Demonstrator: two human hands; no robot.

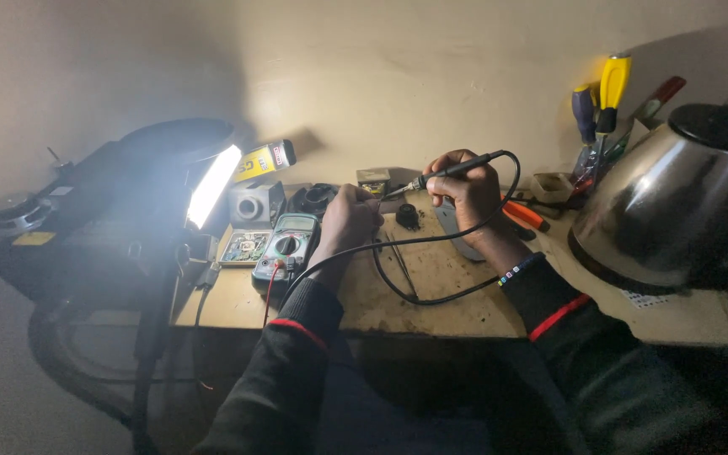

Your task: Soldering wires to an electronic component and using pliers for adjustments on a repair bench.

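Soldering iron (457, 170) sits pen-style in our right hand (465, 192), the grip clenched around its black handle, tip angled toward nine o'clock and meeting our left hand (347, 221) at the centre of the worktop (431, 291). Our left grip is pinched shut on something too small to make out. The iron's black cord (419, 297) loops from the handle down across the worktop toward six o'clock. Just at nine o'clock of our left hand lies a multimeter (286, 250), with a small circuit board (247, 247) beside it. A bright lamp (211, 185) glares farther out at nine o'clock. At three o'clock stands a steel kettle (667, 202), and screwdrivers (604, 101) rise at two o'clock.
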